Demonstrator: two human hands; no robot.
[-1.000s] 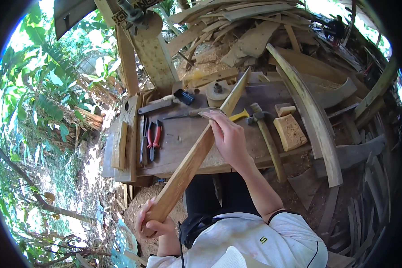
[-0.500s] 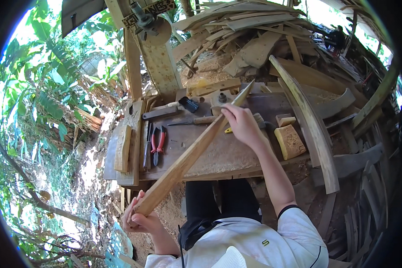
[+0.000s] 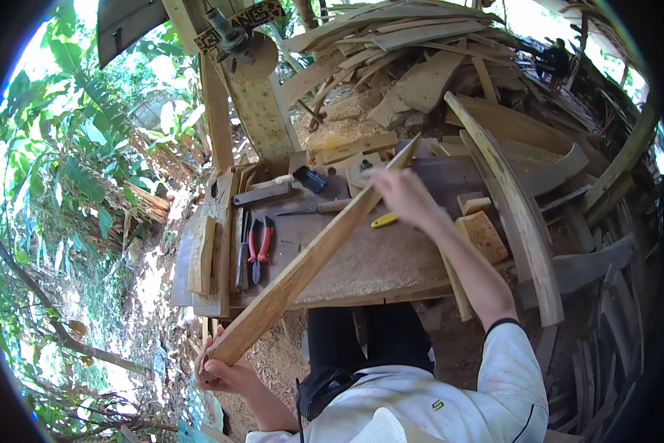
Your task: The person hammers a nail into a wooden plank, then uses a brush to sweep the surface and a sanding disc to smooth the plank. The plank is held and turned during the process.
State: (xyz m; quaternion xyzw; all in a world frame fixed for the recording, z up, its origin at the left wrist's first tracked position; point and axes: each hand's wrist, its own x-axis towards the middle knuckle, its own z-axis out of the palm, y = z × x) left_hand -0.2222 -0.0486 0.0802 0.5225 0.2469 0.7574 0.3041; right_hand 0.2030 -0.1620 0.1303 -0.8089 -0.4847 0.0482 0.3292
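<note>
Both hands hold wooden slat (image 3: 313,255), slanting up-right over workbench (image 3: 391,266).

Long pale wooden slat (image 3: 311,258), slanted

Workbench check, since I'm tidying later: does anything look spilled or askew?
Pale sawdust is strewn over the grey wooden workbench, and the long pale wooden slat lies diagonally across it, its near end overhanging the edge in the left hand.
</note>
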